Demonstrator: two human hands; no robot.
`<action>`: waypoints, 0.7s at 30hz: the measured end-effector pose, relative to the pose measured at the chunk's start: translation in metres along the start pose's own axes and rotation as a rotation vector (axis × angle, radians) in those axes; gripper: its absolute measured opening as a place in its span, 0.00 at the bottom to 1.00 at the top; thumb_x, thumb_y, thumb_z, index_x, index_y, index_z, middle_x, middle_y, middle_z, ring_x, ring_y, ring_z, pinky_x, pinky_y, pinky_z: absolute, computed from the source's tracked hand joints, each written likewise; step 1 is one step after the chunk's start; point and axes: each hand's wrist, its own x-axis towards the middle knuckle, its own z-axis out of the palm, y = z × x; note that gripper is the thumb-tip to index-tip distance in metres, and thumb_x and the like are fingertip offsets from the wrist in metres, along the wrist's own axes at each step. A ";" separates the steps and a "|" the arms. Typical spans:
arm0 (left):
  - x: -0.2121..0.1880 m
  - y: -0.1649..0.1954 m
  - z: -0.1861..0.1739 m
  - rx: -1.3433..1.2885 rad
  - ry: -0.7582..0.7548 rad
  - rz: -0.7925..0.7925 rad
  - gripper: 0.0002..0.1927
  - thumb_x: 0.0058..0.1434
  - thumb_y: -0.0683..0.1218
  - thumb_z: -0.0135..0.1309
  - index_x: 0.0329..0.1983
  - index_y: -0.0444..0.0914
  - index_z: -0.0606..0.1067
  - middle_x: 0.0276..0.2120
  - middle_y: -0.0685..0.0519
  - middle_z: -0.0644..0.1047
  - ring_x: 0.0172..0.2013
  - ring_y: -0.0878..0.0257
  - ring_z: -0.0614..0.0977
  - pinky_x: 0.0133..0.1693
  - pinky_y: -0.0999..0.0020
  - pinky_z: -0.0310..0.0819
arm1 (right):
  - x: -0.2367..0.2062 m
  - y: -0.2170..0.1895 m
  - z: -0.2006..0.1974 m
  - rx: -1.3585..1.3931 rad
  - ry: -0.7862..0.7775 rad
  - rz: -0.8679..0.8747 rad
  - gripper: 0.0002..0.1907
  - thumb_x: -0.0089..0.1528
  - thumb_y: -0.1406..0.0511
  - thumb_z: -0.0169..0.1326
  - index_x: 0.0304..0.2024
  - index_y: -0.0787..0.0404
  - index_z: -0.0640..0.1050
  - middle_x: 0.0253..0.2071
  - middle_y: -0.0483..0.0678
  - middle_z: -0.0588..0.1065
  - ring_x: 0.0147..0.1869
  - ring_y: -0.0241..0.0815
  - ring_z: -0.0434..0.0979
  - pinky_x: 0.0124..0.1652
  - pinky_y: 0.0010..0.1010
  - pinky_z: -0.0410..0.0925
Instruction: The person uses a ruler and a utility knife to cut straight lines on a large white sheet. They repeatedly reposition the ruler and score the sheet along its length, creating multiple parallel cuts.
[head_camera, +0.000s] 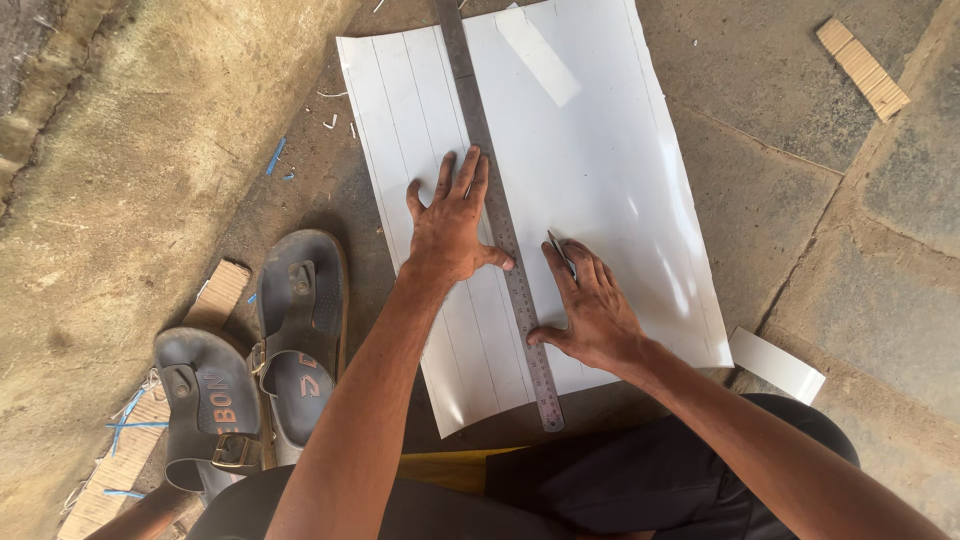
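— Pressing the steel ruler (505, 250) flat is what the left hand (447, 228) does: fingers spread wide, palm down on the white sheet (600, 170), thumb tip laid against the ruler's left edge. It grips nothing; it only bears down.

— And the right hand (592, 308)?

— It lies just right of the ruler, near the person, fingers loosely curled around a thin blade (561, 252) whose tip points far and left, close to the ruler's right edge. Whether the tip touches the sheet I cannot tell.

— Where is the sheet itself?

— Flat on the stone floor (800, 230) in front of the knees, running far from the person. Its left part already carries several parallel lines; the ruler crosses it from the far edge to past the near edge.

— So how should the stroke be done well?

— I'd judge the ruler is the weak point. It is long and held only around its middle, so the far end could swing. Keep the spread fingers well back from the cutting edge, and keep the weight straight down. Hold the blade snug against the metal, tilted low, and draw it towards the body with even pressure rather than one hard pull.

— Anything in the way?

— A loose white strip (777, 364) lies to the right, off the sheet, and a pair of sandals (260, 350) sits to the left, both well apart from the line.
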 end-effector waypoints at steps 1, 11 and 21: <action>0.000 0.000 0.000 -0.005 0.003 0.002 0.78 0.23 0.68 0.76 0.76 0.44 0.48 0.76 0.56 0.45 0.74 0.54 0.47 0.68 0.28 0.35 | 0.000 0.000 0.000 0.001 -0.005 0.009 0.67 0.44 0.43 0.71 0.71 0.65 0.49 0.65 0.61 0.51 0.73 0.63 0.51 0.68 0.54 0.55; 0.002 -0.001 0.002 0.007 0.006 0.002 0.78 0.23 0.69 0.75 0.76 0.44 0.47 0.77 0.56 0.45 0.74 0.54 0.46 0.68 0.28 0.34 | 0.000 0.002 0.003 -0.002 0.005 0.001 0.67 0.43 0.43 0.71 0.71 0.65 0.50 0.65 0.61 0.51 0.73 0.63 0.51 0.68 0.54 0.55; 0.002 0.000 0.002 0.000 -0.008 0.000 0.78 0.23 0.69 0.75 0.76 0.44 0.47 0.76 0.56 0.44 0.74 0.54 0.46 0.67 0.27 0.34 | 0.000 0.001 0.001 -0.011 -0.010 0.011 0.67 0.44 0.42 0.70 0.71 0.65 0.49 0.66 0.62 0.51 0.73 0.64 0.50 0.68 0.54 0.54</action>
